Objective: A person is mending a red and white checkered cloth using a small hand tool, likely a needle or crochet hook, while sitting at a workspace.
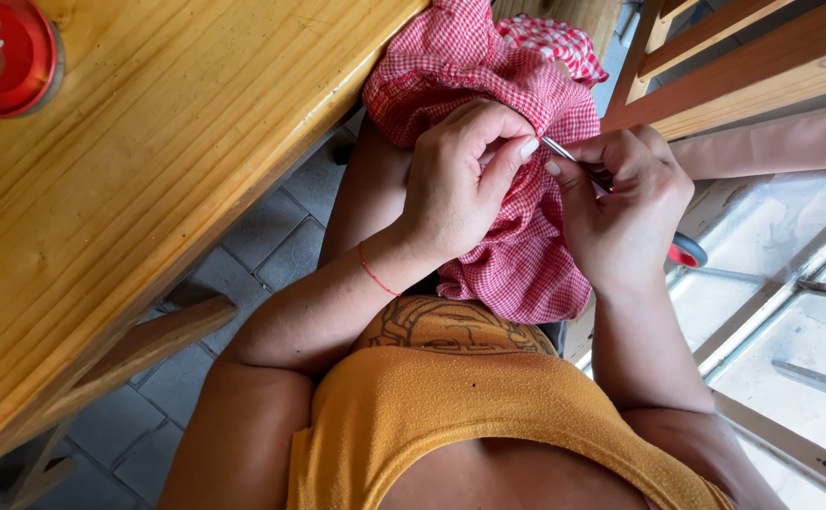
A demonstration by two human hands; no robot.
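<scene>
A red and white checked cloth lies bunched over my lap and against the table edge. My left hand pinches a fold of it between thumb and forefinger. My right hand is closed on a thin metal tool whose tip points at the pinched spot next to my left fingertips. A red and blue handle end sticks out beyond my right hand. A thin red string circles my left wrist.
A wooden table fills the left, with a round red lid or coaster at its far corner. A wooden chair frame stands at the upper right. Grey floor tiles show under the table.
</scene>
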